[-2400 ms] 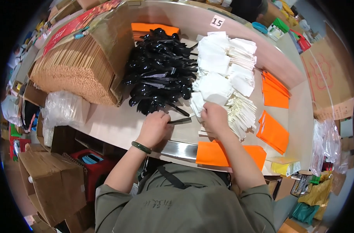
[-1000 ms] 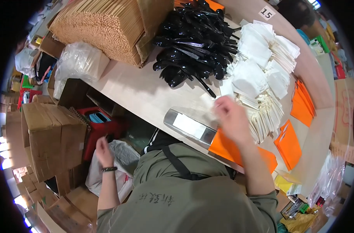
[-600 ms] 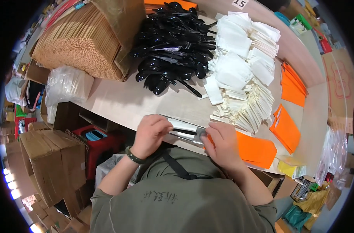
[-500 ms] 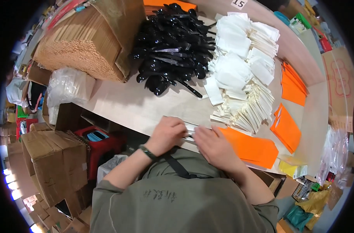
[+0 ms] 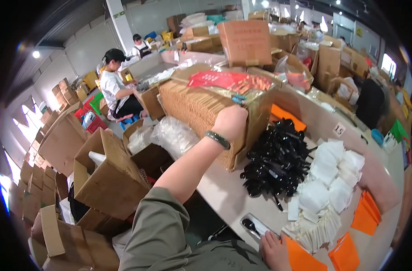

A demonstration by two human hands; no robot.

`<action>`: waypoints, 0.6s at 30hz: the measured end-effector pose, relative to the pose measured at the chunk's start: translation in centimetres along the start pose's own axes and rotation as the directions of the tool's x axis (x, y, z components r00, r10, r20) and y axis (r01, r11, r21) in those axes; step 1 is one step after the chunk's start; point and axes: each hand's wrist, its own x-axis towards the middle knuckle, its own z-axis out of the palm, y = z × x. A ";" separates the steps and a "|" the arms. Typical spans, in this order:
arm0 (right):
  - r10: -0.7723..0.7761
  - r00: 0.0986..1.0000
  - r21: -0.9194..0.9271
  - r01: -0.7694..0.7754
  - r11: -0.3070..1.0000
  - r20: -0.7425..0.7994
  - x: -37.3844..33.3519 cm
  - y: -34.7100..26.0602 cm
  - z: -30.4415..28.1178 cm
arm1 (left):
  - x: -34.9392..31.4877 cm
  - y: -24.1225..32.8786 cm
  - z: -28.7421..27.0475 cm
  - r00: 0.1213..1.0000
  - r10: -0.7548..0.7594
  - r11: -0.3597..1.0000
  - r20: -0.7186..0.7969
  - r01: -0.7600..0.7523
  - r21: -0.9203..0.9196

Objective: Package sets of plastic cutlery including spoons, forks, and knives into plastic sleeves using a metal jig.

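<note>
From the head view, my left hand (image 5: 230, 121) is stretched out to the big open cardboard box of paper-sleeved chopsticks (image 5: 201, 108) that stands at the far left of the worktop (image 5: 224, 194). The fingers curl over the box's upper edge and disappear among the sleeves, so I cannot tell whether the grip is closed on a pair or only resting there. The box sits with its open side up and the sleeves packed on end, which I judge is so that single pairs can be pulled out from the top with that arm alone. My right hand (image 5: 274, 249) stays low at the near edge of the worktop, fingers flat and together, pressing on a clear packet with a black spoon inside (image 5: 255, 226); it looks held down so that it stays put and keeps its mouth toward me. The stock is laid in a fan within reach: the heap of black plastic spoons (image 5: 278, 158) just right of the box, then the stacks of white napkins and small white sachets (image 5: 325, 194), then the orange sleeves (image 5: 366, 217) at the right, each kind kept to its own pile so nothing mixes. Red printed sheets (image 5: 224, 80) lie on top of the chopstick box. To my left stand open cartons on the floor (image 5: 102, 171), and farther back another person sits working (image 5: 113, 88).
</note>
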 end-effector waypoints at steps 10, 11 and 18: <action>0.175 0.982 0.125 -0.183 0.975 0.070 0.9 0.5 -3.2 | -2.3 -7.7 -0.1 0.956 0.186 0.950 -0.229 -0.115 0.291; 0.185 0.981 0.124 -0.192 0.974 0.061 0.7 0.9 -3.0 | -2.8 -8.8 -0.5 0.954 0.140 0.990 -0.266 -0.128 0.062; 0.288 0.958 0.234 -0.277 0.932 -0.011 -0.9 1.0 -2.1 | -22.0 -4.2 1.2 0.685 -0.716 0.278 0.131 0.453 -0.847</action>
